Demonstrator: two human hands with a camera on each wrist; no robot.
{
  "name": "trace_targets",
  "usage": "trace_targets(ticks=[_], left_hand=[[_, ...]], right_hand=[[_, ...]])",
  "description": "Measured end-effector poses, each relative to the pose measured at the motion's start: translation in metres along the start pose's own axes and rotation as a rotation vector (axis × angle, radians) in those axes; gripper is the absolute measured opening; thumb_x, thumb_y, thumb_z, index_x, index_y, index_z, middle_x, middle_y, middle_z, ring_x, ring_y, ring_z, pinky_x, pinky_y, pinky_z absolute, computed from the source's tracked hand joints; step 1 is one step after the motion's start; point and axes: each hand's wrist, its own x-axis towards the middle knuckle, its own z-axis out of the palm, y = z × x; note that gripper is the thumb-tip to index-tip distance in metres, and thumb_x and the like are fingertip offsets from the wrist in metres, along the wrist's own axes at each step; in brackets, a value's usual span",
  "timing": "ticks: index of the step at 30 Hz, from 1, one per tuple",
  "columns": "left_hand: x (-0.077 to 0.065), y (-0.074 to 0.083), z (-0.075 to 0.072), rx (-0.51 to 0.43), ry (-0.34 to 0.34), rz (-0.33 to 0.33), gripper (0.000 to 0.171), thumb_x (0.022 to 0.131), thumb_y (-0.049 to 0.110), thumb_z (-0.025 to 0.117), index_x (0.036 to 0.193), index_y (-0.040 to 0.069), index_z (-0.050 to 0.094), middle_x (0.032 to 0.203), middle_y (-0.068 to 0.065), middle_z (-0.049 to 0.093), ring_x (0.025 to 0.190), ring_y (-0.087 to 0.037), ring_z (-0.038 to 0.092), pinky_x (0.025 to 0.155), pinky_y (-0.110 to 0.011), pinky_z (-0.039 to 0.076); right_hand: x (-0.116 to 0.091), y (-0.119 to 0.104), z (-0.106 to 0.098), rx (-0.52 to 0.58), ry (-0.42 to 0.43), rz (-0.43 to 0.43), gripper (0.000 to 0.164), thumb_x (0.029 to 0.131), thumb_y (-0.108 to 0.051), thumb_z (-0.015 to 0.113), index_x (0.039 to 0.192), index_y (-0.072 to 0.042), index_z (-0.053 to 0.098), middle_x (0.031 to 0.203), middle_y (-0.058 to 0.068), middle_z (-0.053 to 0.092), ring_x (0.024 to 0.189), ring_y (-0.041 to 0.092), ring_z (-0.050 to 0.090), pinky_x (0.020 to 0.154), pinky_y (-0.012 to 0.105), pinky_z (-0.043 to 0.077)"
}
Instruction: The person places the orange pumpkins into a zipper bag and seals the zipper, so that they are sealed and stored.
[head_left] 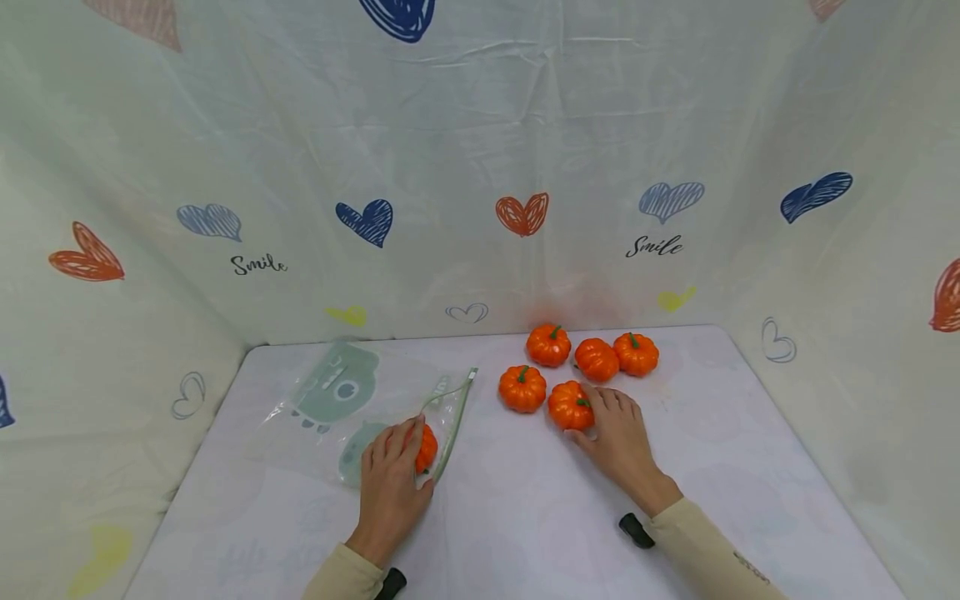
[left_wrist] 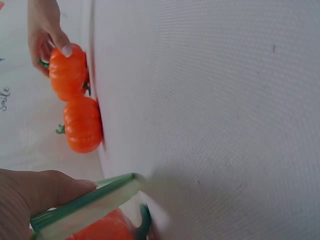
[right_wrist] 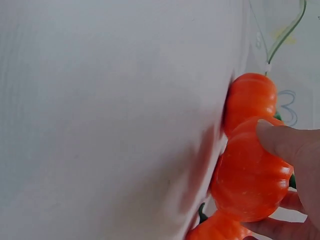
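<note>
My right hand (head_left: 618, 433) grips a small orange pumpkin (head_left: 567, 407), thumb on the near side and fingers over the far side. The right wrist view shows the thumb pressed against this pumpkin (right_wrist: 252, 175). On the left lies a clear zip bag (head_left: 397, 375) with green animal prints and a green zip edge. My left hand (head_left: 392, 483) holds the bag near its mouth, its thumb against the green zip strip (left_wrist: 85, 202) in the left wrist view. Inside the bag, partly covered by the left fingers, is another pumpkin (head_left: 426, 450). The mouth faces right and gapes.
Beside the gripped one stands a pumpkin (head_left: 522, 389). Behind are three more: one at the back (head_left: 548, 345), a tilted one (head_left: 597, 360) and a right one (head_left: 636, 355). A white cloth covers the table (head_left: 525, 517); a heart-printed curtain (head_left: 450, 275) hangs along its back edge.
</note>
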Motion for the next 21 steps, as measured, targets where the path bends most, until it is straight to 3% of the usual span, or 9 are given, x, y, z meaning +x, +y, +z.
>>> trace_targets(ticks=[21], left_hand=[[0.000, 0.001, 0.001, 0.005, -0.009, -0.002, 0.094, 0.065, 0.006, 0.100, 0.149, 0.001, 0.058, 0.142, -0.015, 0.058, 0.132, -0.040, 0.047, 0.110, -0.059, 0.039]], right_hand=[[-0.008, -0.043, -0.002, 0.034, 0.014, -0.140, 0.085, 0.076, -0.030, 0.097, 0.145, -0.001, 0.057, 0.132, 0.017, 0.063, 0.125, 0.041, 0.053, 0.111, 0.061, 0.042]])
